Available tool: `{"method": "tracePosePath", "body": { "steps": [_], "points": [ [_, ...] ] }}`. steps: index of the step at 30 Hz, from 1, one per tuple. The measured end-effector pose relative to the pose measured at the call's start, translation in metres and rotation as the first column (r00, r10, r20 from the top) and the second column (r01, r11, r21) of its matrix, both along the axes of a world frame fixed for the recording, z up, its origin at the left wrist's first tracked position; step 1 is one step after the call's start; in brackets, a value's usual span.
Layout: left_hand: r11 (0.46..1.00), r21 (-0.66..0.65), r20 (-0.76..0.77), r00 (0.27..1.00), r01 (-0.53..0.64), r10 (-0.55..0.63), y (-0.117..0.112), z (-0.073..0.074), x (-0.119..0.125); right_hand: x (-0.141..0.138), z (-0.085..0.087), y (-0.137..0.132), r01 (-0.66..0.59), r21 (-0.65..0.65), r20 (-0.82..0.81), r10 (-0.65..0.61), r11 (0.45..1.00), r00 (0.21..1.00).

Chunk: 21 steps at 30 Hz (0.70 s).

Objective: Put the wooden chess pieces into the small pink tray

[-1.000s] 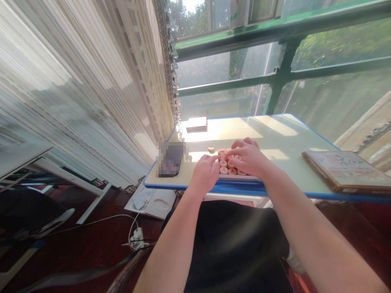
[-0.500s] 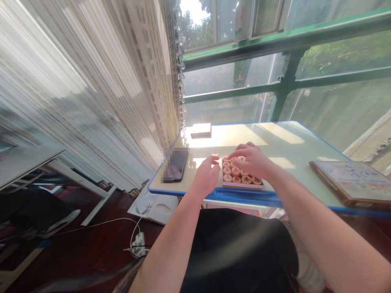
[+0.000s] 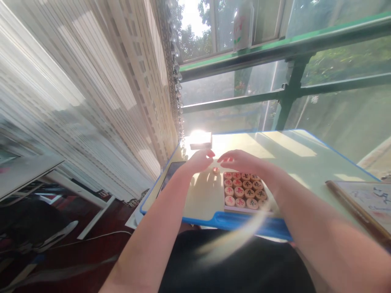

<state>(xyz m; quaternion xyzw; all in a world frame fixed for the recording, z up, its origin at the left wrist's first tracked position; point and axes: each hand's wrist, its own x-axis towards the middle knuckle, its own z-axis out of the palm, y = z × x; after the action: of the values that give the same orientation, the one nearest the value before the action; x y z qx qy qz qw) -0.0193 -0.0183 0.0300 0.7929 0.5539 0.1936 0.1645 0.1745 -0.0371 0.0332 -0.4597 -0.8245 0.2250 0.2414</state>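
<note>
Chinese chess pieces (image 3: 238,192), round and wooden with red or black characters, fill a shallow box (image 3: 235,210) in rows at the front of the table. A single loose piece (image 3: 215,170) lies on the tabletop left of the box's far corner. My left hand (image 3: 200,160) is just beyond and left of that piece, fingers loosely bent and apart, with nothing visible in them. Over the far side of the box hovers my right hand (image 3: 240,160), its fingers stretched left toward my left hand and seemingly holding nothing.
A small white box (image 3: 200,140) stands at the table's far left in bright sun. A dark phone or tablet (image 3: 171,174) lies under my left forearm. At the right is a flat brown-edged case (image 3: 362,203). A lace curtain (image 3: 134,81) hangs along the left side.
Both hands have moved away from me, the right one off the pieces in the box and the left one toward the white box. The view has tilted slightly, and the packed pieces show more fully.
</note>
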Motion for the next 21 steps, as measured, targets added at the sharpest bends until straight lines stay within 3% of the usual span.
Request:
{"method": "tracePosePath", "body": {
  "steps": [2,4,9,13,21],
  "points": [
    [0.995,-0.1,0.026,0.999,0.029,-0.026,-0.007,-0.006,-0.002,0.004,-0.004,-0.002,-0.031,-0.004,-0.038,0.031,1.0,0.999],
    [0.99,-0.119,-0.033,0.997,0.072,-0.076,-0.014,-0.009,-0.003,0.006,-0.005,-0.004,-0.039,-0.029,-0.047,0.038,0.999,0.998],
    [0.988,-0.046,-0.179,0.972,0.148,-0.154,-0.018,-0.011,-0.003,0.001,-0.006,-0.007,0.04,-0.133,0.1,-0.027,0.99,0.995],
    [0.986,-0.01,-0.208,0.964,0.169,-0.168,-0.017,-0.011,0.0,-0.004,-0.006,-0.011,0.081,-0.156,0.152,-0.057,0.985,0.987],
    [0.992,0.093,-0.002,0.997,0.08,-0.08,-0.016,-0.017,0.005,-0.002,-0.013,-0.003,0.162,0.012,0.035,-0.163,0.987,0.986]
  ]
}}
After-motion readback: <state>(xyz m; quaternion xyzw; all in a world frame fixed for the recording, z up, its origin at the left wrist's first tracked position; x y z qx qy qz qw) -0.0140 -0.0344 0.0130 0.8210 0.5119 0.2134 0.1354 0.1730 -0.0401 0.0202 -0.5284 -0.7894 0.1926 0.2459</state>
